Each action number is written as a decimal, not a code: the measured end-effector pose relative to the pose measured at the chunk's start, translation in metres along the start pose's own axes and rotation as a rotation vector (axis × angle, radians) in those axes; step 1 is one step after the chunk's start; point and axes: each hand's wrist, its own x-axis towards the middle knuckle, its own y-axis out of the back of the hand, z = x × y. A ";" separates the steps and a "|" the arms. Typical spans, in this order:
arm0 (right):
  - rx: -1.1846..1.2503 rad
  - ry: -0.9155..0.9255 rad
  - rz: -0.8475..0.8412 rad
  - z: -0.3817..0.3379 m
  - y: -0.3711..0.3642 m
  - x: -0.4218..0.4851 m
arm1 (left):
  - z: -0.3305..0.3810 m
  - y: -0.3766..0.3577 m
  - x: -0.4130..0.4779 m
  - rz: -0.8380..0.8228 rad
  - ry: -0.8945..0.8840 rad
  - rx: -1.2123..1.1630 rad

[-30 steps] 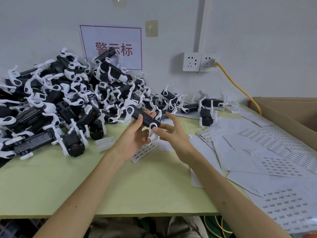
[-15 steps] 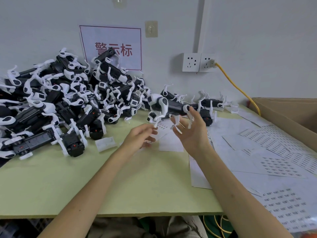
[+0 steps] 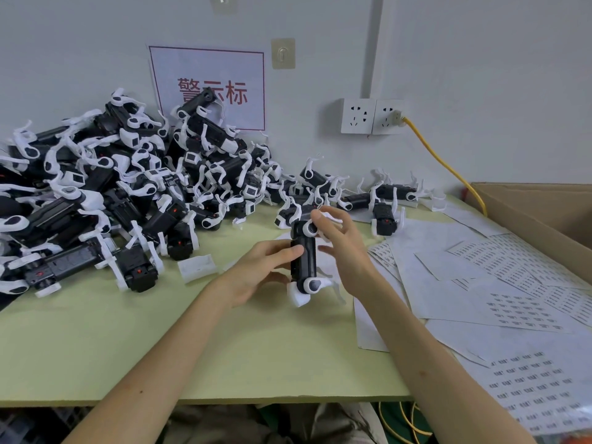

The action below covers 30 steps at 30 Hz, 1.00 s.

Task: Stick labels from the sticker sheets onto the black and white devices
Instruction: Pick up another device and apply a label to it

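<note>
- Device (image 3: 302, 261): black body with a white hub at each end, held roughly upright just above the table (image 3: 224, 347), centre of view.
- Left hand (image 3: 259, 274): fingers and thumb curl round the body's left side and carry it. Judgement: it steadies one face for labelling.
- Right hand (image 3: 344, 248): fingers loosely spread, thumb touching the upper white hub, nothing gripped. Label on a fingertip? Cannot tell.
- Sticker sheets (image 3: 512, 283): spread just right of the hands, within easy reach for peeling.
- Pile of devices (image 3: 128, 203): heaped at left against the wall, probably unlabelled stock; not verifiable.
</note>
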 end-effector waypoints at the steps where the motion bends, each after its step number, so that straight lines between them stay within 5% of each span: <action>1: 0.004 0.011 0.050 0.000 0.001 0.002 | 0.000 -0.001 0.001 0.037 -0.015 0.005; 5: 0.249 -0.054 0.214 -0.005 0.023 0.012 | 0.000 0.000 0.003 0.216 -0.069 -0.013; 10: 0.131 -0.053 -0.040 -0.005 0.016 0.008 | -0.003 0.003 0.005 0.378 -0.128 -0.013; 14: -0.035 0.029 -0.189 -0.003 0.005 0.001 | -0.005 0.003 0.006 0.407 -0.164 0.018; 30: -0.263 0.220 -0.129 0.002 -0.002 -0.002 | -0.010 0.002 0.011 0.426 -0.154 0.087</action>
